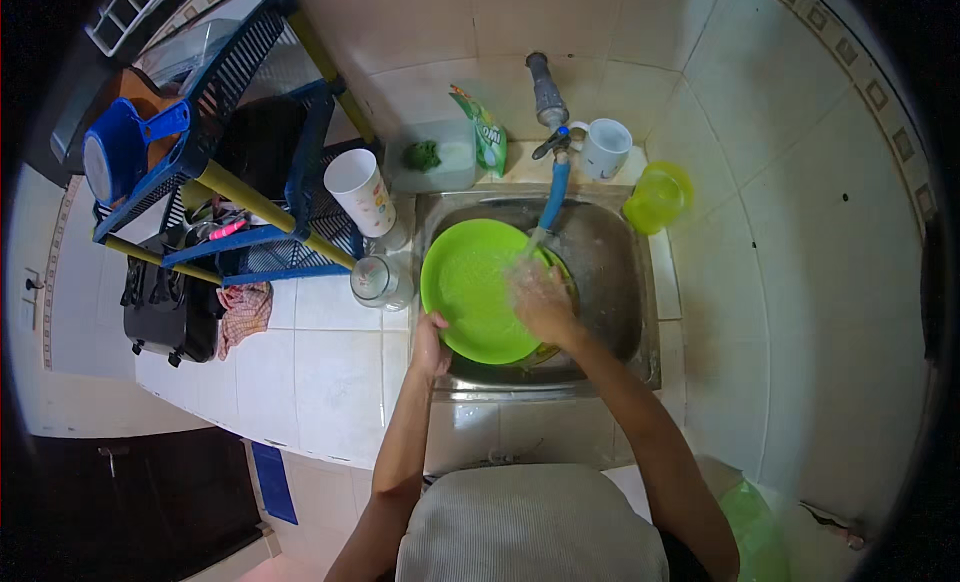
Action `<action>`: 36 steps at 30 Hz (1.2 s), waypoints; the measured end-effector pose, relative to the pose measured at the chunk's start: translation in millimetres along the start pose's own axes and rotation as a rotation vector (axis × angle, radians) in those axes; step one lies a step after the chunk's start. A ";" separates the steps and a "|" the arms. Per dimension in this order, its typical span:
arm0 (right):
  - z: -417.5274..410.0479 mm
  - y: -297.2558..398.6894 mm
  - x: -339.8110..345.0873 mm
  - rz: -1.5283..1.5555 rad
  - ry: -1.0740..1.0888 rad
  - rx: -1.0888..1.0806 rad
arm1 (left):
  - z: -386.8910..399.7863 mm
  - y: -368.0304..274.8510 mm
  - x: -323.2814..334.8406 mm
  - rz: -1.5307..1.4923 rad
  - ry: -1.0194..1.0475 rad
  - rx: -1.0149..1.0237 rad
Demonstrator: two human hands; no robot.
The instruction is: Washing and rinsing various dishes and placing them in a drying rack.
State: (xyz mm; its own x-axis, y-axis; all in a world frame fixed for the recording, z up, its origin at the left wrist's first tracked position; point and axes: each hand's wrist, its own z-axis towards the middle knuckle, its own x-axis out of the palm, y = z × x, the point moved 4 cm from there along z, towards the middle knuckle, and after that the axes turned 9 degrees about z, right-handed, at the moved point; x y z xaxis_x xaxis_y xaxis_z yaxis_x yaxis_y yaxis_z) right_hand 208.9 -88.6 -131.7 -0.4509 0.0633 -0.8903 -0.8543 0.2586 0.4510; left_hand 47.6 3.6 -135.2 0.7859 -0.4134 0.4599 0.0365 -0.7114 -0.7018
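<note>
A lime-green plate (476, 289) is held over the steel sink (615, 304). My left hand (433, 346) grips its lower left rim, thumb on top. My right hand (544, 301) is at the plate's right side, blurred, under water running from a blue hose (555, 196) on the faucet (551, 139). Whether the right fingers hold anything is hidden by the splash and blur. Beneath the green plate, the edge of another dish (562, 271) shows at its right.
Left of the sink stand a glass jar (373, 282), a white patterned cup (361, 192) and a blue dish rack (300, 184). Behind are a plastic tub (442, 173) with a green scouring pad, a green packet (487, 136) and a mug (606, 148). A yellow-green cup (660, 196) sits at right.
</note>
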 end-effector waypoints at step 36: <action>-43.6 -22.3 0.5 2.152 -0.539 0.152 | 63.5 24.1 37.6 0.607 -0.515 0.397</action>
State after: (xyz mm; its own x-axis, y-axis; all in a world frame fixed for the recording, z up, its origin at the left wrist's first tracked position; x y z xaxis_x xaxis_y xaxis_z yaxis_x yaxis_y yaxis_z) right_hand 216.4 -136.3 -139.4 -0.2857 0.4419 0.8504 0.7132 -0.4946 0.4966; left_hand 117.2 7.0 -169.3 0.9161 -0.2799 -0.2871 -0.3403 -0.1641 -0.9259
